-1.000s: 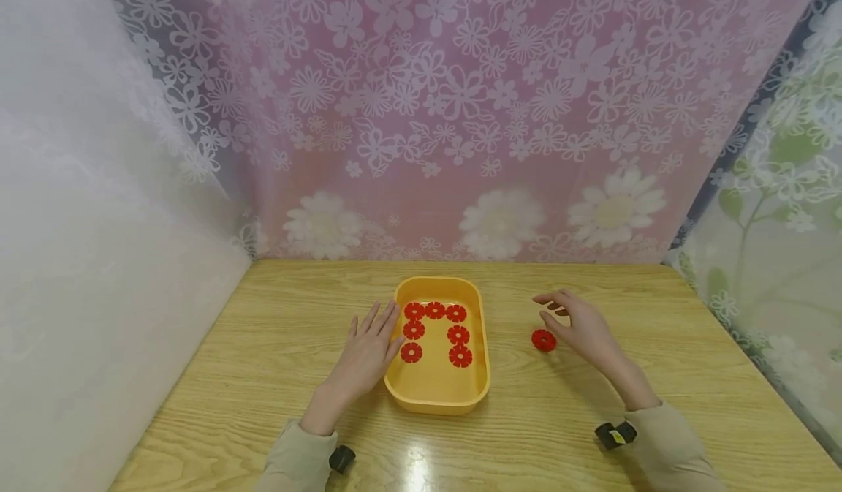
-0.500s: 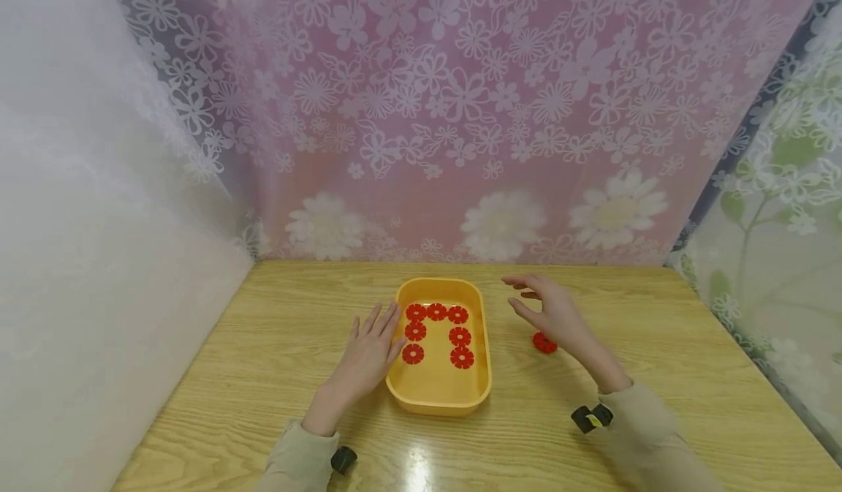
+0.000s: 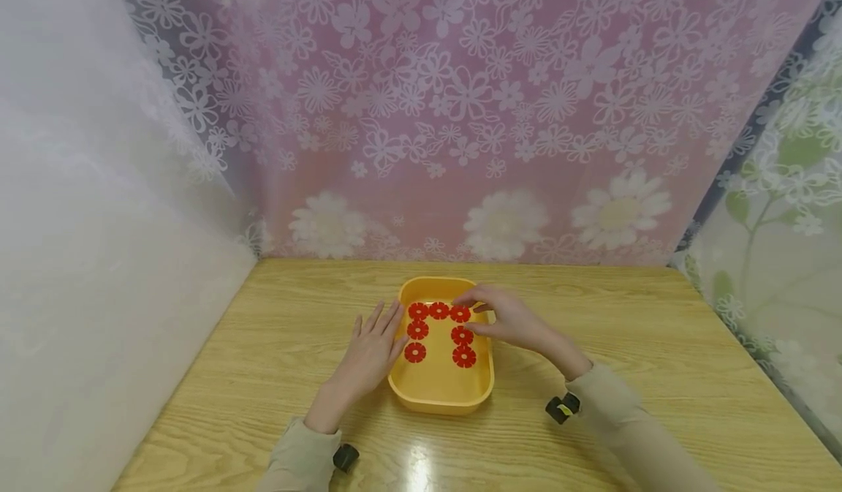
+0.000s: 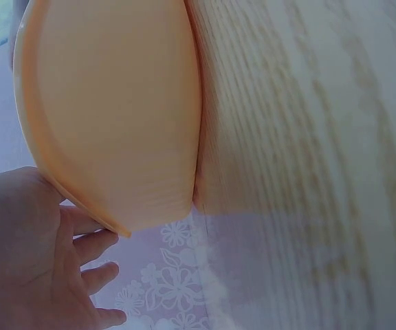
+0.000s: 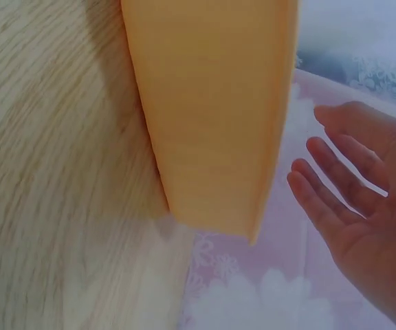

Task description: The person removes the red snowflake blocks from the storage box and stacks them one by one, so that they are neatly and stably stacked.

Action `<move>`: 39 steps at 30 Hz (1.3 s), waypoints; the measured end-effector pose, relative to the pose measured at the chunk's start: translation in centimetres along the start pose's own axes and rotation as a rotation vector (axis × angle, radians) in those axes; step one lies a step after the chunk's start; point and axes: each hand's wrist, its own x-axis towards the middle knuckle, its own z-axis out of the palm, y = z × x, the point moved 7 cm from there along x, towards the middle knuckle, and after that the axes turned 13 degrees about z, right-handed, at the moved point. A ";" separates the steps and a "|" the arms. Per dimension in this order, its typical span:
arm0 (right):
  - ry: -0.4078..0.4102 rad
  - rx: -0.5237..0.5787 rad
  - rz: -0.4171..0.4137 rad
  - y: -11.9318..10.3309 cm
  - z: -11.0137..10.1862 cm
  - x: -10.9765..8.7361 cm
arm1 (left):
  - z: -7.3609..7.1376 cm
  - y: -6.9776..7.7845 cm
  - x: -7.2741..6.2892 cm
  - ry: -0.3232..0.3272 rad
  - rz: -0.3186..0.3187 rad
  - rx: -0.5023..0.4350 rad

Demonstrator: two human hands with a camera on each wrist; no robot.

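Note:
A yellow plastic tray (image 3: 439, 406) stands on the table, with several red notched discs inside in an arch shape: a far row (image 3: 438, 311), a left column (image 3: 417, 330) and a right column (image 3: 463, 357). My left hand (image 3: 367, 353) rests on the tray's left rim, fingers straight; the left wrist view shows the palm against the tray wall (image 4: 115, 117). Over the right rim is my right hand (image 3: 513, 320), fingers spread and slightly bent, thumb apart, overlapping the upper right discs. In the right wrist view that hand (image 5: 370, 185) holds nothing, beside the tray's outer wall (image 5: 212, 117).
The wood-grain table (image 3: 283, 404) extends around the tray. A pink floral curtain (image 3: 421, 112) hangs behind the table, with a white sheet (image 3: 118, 185) at the left and a green floral one (image 3: 776, 258) at the right.
My right hand has moved left from beside a loose red disc to over the tray's right rim. The forearm now covers the spot where that disc lay. My left hand has stayed at the rim.

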 end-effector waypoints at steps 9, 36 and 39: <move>-0.230 -0.096 0.008 -0.3 2.9 1.1 | -0.2 0.0 0.1 0.000 -0.010 -0.014; -0.381 -0.539 0.116 -0.5 6.5 1.5 | -0.1 -0.1 0.0 -0.006 -0.010 -0.006; -0.376 -0.531 0.089 -0.9 6.3 1.4 | 0.0 -0.2 0.0 -0.004 -0.014 -0.007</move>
